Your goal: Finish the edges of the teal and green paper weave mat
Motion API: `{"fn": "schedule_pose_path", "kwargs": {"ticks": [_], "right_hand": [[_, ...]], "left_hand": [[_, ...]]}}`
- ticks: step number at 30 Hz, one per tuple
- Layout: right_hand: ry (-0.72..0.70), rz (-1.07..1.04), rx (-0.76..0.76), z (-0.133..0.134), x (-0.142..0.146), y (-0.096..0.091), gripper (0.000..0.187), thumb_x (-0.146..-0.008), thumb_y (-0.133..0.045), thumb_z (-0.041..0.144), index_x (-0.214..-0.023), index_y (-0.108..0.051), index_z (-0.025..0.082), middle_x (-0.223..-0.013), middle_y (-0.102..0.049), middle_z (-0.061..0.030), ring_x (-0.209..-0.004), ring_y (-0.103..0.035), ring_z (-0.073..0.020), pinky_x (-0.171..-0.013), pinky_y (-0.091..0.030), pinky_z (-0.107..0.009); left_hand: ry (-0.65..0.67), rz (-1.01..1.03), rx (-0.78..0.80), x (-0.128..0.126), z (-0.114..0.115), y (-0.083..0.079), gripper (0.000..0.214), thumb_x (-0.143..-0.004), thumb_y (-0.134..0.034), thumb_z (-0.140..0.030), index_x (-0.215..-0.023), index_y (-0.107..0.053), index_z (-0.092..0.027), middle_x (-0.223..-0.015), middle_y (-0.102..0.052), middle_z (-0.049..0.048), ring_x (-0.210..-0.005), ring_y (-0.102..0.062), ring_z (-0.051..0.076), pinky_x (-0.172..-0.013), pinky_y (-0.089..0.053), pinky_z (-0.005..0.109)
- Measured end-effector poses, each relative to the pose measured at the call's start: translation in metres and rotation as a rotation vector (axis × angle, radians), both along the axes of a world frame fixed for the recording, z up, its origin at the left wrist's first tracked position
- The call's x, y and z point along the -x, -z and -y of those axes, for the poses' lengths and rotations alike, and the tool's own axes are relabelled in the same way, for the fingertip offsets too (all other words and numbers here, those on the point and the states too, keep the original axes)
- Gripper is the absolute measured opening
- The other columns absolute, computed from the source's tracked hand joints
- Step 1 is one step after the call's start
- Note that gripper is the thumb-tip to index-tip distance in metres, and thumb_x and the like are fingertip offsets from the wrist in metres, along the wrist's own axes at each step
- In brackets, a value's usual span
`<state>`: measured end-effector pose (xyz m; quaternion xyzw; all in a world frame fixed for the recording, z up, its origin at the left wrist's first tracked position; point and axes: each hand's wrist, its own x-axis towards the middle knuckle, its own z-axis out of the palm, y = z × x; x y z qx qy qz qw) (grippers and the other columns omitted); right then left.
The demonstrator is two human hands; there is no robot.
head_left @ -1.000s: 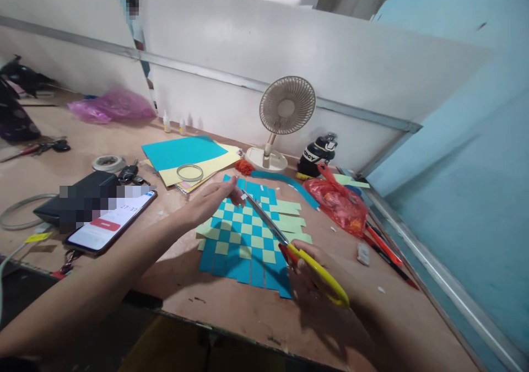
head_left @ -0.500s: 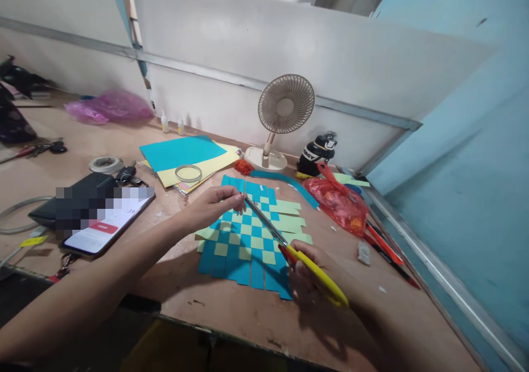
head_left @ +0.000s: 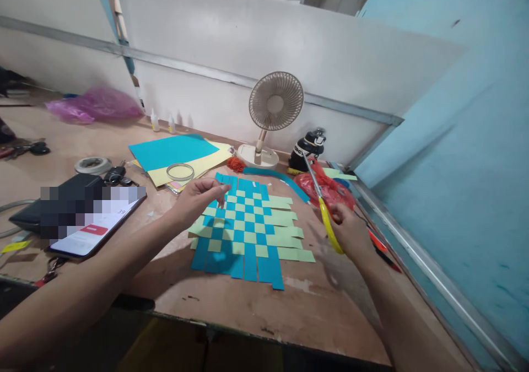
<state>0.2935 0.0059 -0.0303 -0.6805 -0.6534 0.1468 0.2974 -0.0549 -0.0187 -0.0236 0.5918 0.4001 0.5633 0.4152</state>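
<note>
We can read "RGY" on the one black bottle [head_left: 307, 152] and a blurred "39" on the one phone [head_left: 99, 231]; the labels of two small white bottles [head_left: 154, 122] are too small. Our right hand [head_left: 350, 230] has its fingers wrapped round one pair of yellow-handled scissors [head_left: 329, 230], right of one woven blue-and-green paper mat [head_left: 244, 226] on the worktop [head_left: 330, 328]. Our left hand [head_left: 204, 195] hovers over the mat, fingers loosely curled; whether they pinch anything, we cannot tell.
</note>
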Motion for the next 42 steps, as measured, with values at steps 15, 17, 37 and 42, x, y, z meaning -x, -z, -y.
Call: {"fn": "schedule_pose_path", "kwargs": {"ticks": [15,17,37,42], "right_hand": [[0.335,0.695,0.154,-0.025,-0.040,0.011,0.064,-0.085,-0.042,0.061,-0.114,-0.062,0.008,-0.105,-0.067,-0.0257,-0.098,-0.064,-0.0386,-0.076,-0.048,-0.044],[0.323,0.723,0.138,-0.025,-0.038,0.011,0.061,-0.085,-0.046,0.056,-0.114,-0.062,0.005,-0.107,-0.066,-0.0264,-0.098,-0.064,-0.0384,-0.076,-0.048,-0.043],[-0.734,0.317,-0.685,0.016,0.111,-0.036,0.020,-0.096,-0.049,0.027,-0.105,-0.064,0.017,-0.105,-0.068,-0.0104,-0.101,-0.061,-0.0215,-0.088,-0.051,-0.037],[-0.695,0.330,-0.753,0.026,0.142,-0.029,0.020,-0.097,-0.046,0.018,-0.103,-0.065,0.015,-0.100,-0.070,-0.0109,-0.093,-0.063,-0.0215,-0.083,-0.052,-0.037]], "left_hand": [[0.161,0.193,0.087,-0.002,-0.008,0.015,0.033,-0.081,-0.065,-0.050,-0.079,-0.070,-0.017,-0.084,-0.072,0.0042,-0.086,-0.064,0.017,-0.087,-0.047,0.033],[0.144,0.136,0.064,-0.002,-0.007,0.017,0.028,-0.081,-0.067,-0.045,-0.078,-0.070,-0.017,-0.084,-0.072,0.0036,-0.087,-0.065,0.017,-0.087,-0.047,0.032],[0.237,-0.216,-0.146,-0.013,0.004,0.018,0.022,-0.091,-0.055,-0.034,-0.101,-0.063,-0.015,-0.104,-0.068,0.0086,-0.100,-0.063,0.018,-0.089,-0.049,0.033],[0.246,-0.220,-0.147,-0.013,0.002,0.019,0.024,-0.093,-0.051,-0.033,-0.103,-0.062,-0.013,-0.099,-0.067,0.0096,-0.094,-0.063,0.018,-0.084,-0.050,0.031]]}}
